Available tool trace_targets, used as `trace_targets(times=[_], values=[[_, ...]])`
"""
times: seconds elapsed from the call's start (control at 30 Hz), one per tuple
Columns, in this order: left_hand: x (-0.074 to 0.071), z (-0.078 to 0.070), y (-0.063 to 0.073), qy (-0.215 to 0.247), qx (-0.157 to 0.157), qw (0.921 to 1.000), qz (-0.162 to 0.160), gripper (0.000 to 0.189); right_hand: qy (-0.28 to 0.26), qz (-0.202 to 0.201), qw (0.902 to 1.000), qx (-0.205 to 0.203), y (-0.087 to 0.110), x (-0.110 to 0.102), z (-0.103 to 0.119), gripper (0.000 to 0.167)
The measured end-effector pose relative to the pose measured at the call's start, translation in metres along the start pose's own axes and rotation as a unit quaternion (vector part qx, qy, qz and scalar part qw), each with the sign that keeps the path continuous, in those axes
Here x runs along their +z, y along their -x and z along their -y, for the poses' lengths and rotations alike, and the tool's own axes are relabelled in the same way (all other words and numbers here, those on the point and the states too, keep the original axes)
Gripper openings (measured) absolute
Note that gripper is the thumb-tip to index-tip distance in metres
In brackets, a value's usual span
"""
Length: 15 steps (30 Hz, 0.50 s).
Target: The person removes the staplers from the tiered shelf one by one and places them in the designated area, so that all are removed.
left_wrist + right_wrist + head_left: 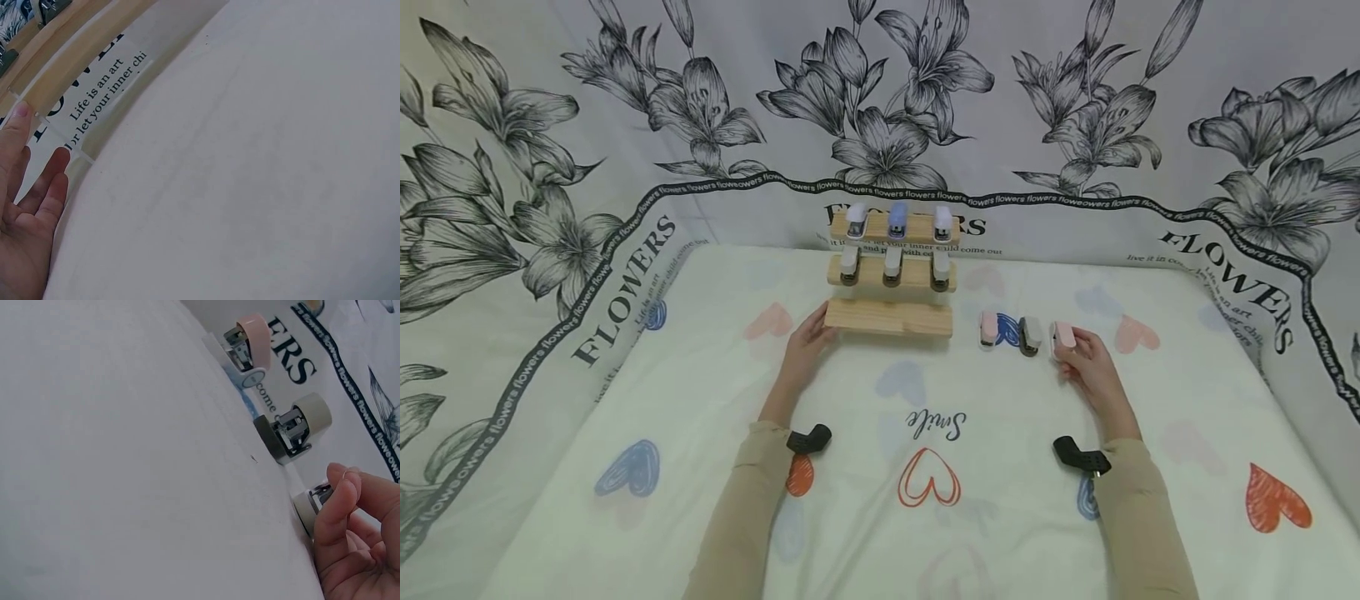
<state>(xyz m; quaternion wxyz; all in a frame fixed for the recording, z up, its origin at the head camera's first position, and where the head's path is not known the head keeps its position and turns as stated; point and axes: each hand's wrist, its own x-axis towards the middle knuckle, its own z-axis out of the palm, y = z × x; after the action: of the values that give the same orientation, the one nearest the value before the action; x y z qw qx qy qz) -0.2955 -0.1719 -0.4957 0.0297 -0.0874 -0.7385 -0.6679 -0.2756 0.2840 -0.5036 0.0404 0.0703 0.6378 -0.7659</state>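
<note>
Starting on the far left, got a left hand at the end of the bottom plank of a three-tier wooden rack, touching the wood, with fingers loose and slightly bent in the wrist view; can't make out any real clamp there, so would call that grip relaxed. Moving along to the rack itself, can see the bottom plank completely bare, but not so for the two above. On the middle plank, can count three grey-topped staplers with dark bases, spaced out in a row. On the top plank, can count three more: left to right, a white stapler, a blue stapler and a pale stapler. Just right of the rack, down on the table, got a pink stapler, then a grey stapler beside it. Last in line, got a second pink stapler pinched between the fingertips of the right hand, low at the table; can't tell for sure about lifted or resting. Progress-wise, would guess about two thirds done: six up on two full tiers, three left off the rack, matching nicely with one unfilled tier.
</note>
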Motion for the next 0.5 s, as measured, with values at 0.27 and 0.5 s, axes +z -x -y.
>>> trace_targets(times=[0.27,0.5], values=[[0.001,-0.001,0.002,0.008,0.003,0.9999,0.013,0.055,0.016,-0.017,0.9997,0.008,0.003,0.0,0.002,0.054],[-0.004,0.009,-0.002,0.018,0.003,0.9998,0.006,0.055,0.005,-0.023,0.9997,-0.001,0.002,0.004,0.0,0.051]])
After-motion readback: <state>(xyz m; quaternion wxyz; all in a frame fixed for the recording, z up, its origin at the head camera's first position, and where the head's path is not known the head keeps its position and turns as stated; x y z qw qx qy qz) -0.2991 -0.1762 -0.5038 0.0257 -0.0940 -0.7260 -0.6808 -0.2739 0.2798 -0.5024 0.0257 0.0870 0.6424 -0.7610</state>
